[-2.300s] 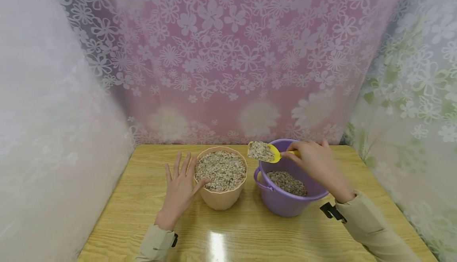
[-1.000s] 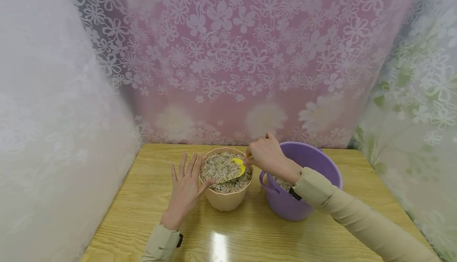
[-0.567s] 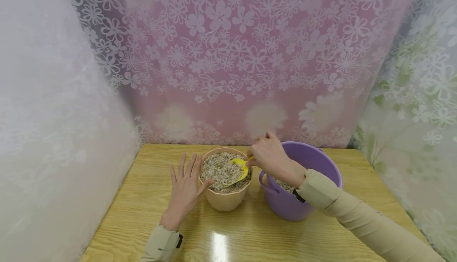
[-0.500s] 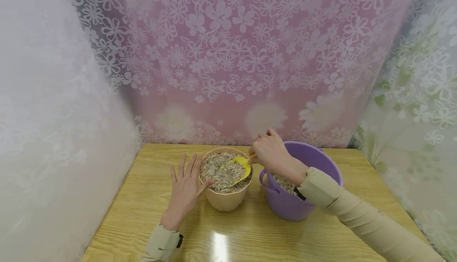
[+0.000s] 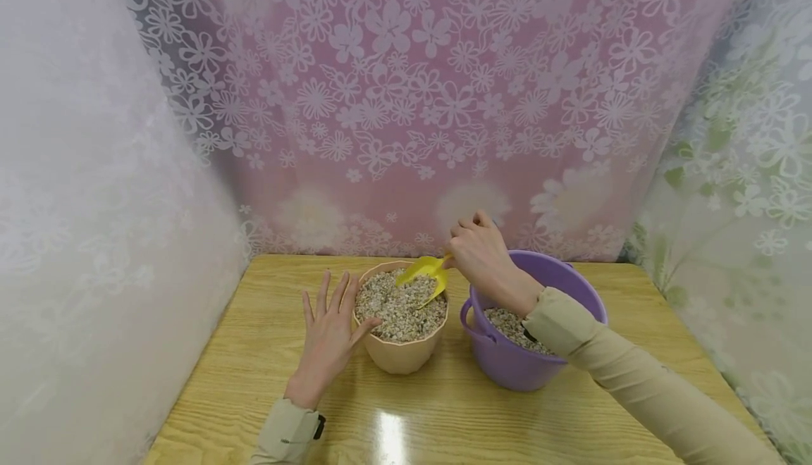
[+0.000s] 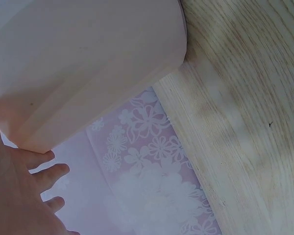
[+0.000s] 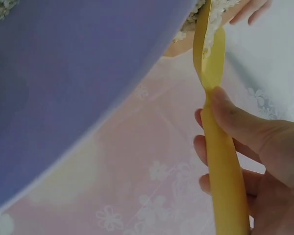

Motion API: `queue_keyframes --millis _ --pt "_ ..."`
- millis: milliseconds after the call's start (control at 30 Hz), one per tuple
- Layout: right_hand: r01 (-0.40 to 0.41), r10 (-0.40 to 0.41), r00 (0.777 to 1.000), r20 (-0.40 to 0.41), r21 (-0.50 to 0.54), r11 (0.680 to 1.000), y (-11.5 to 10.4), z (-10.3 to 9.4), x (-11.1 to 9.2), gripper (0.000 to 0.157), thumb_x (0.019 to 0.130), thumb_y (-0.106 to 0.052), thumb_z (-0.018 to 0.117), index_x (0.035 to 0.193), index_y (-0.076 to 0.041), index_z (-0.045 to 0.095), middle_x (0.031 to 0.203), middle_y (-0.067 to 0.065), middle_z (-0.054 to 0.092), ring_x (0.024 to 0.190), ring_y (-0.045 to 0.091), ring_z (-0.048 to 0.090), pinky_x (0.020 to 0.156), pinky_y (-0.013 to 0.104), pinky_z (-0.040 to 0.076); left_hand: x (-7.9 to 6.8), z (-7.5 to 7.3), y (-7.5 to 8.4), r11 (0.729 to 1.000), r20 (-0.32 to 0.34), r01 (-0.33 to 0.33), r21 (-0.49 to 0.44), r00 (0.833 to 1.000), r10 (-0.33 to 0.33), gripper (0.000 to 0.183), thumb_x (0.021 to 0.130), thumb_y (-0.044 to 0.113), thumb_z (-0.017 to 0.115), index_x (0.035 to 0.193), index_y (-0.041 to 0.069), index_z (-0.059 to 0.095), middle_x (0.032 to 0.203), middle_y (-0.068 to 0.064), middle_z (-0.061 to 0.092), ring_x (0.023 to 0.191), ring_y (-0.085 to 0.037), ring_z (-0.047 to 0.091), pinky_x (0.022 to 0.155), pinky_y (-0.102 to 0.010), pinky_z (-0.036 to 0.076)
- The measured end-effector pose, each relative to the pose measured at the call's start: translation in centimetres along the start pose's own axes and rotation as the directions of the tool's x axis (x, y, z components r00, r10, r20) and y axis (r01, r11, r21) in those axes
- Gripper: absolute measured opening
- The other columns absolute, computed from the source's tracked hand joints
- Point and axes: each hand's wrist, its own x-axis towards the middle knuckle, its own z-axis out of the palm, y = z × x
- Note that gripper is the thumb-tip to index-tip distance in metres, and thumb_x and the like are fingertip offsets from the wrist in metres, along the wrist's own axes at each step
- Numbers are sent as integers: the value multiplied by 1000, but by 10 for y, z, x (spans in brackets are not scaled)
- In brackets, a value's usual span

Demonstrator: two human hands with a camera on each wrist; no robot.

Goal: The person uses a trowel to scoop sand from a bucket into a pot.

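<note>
My right hand (image 5: 478, 253) grips the yellow handle of a small scoop (image 5: 431, 268), thumb on top in the right wrist view. The scoop's blade tilts down over the back right of a peach faceted flowerpot (image 5: 401, 356). Coarse pale grit (image 5: 396, 310) fills the pot nearly to its rim, and a little grit still lies on the blade. My left hand (image 5: 328, 338) has its fingers spread against the pot's left side, the thumb over the near rim. Under my right forearm stands a purple bucket (image 5: 517, 373) with more grit (image 5: 507, 327) low inside; the sleeve hides part of it.
Both containers stand on a wood-grain table (image 5: 304, 423), the bucket just right of the pot. A pink flowered curtain (image 5: 406, 134) hangs behind the table's back edge. Pale sheets close off the left and right sides.
The scoop went from over the bucket, heaped with grit, to the pot. There it tipped and drew back up and right, its grit now mostly in the pot. My left hand stayed on the pot.
</note>
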Motion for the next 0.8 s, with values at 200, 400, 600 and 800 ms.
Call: queue_keyframes --millis 200,400,600,800 --pt "-15 12 995 -102 -35 999 -16 -23 33 63 100 -68 39 89 -12 66 77 1 38 72 17 28 75 35 22 0 1 -1 1000 -18 -6 0 1000 6 92 94 71 47 162 14 25 165 -13 28 157 -31 -2 119 -69 -5" --pt "-10 58 988 146 -311 950 -93 -164 113 51 106 -49 45 78 -11 63 83 1 50 84 18 43 95 31 33 0 3 -1 1000 -23 -11 -2 1000 11 91 94 70 48 162 14 25 165 -14 30 157 -34 1 118 -70 -4" --pt "-5 69 991 117 -480 877 -135 -254 157 22 87 -30 78 83 -9 70 90 4 67 89 20 57 92 37 44 0 2 0 1000 -14 0 2 1000 0 90 94 67 52 162 14 27 166 -11 28 157 -33 0 118 -71 -3" --pt "-210 259 960 104 -342 916 -138 -291 149 25 82 -30 85 86 -10 71 83 6 67 83 25 57 85 45 42 0 2 0 1000 -6 9 -13 1000 -9 91 94 67 53 162 14 25 166 -12 26 157 -31 -3 119 -69 -6"
